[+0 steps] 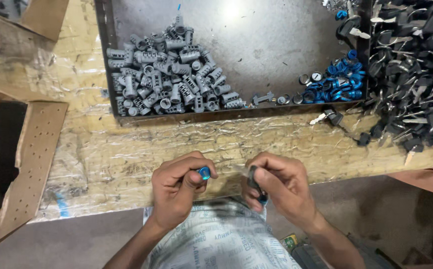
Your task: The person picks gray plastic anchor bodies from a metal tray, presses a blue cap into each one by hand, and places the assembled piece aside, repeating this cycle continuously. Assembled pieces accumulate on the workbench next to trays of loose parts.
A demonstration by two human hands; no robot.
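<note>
Grip: both of my hands are closed on small parts; my left hand (179,187) pinches a small round blue-capped metal lock piece (204,173) between thumb and forefinger, and my right hand (276,187) pinches a dark-headed metal key (254,180) with a bit of blue showing at its lower end.

Where the parts sit: the blue-capped piece is at the fingertips of my left hand, pointing toward 3 o'clock; the key is just beside it, at 3 o'clock from it, apart by a narrow gap. Both hang over the near edge of the plastic-wrapped wooden workbench (127,149).

Step in hand: I judge that I am bringing key and lock piece together, the two not yet joined.

Next move calls for: as I read it, a fine line-up of the key's blade with the face of the blue cap, then a straight, light push; I cannot tell from here how the slot is turned.

Hand pose: both wrists come in from 6 o'clock, knuckles up, fingers curled inward, thumbs toward each other. My forearms flank a printed grey-white cloth (221,239) on my lap.

Supplies: a dark shallow metal tray (256,45) lies at 12 o'clock, with a heap of grey slotted metal cylinders (169,74) at its 9 o'clock side and a cluster of blue ring caps (338,82) at its 3 o'clock side. A pile of black-headed keys (415,65) spreads at 2 o'clock. A brown perforated cardboard box (25,164) stands at 9 o'clock.
</note>
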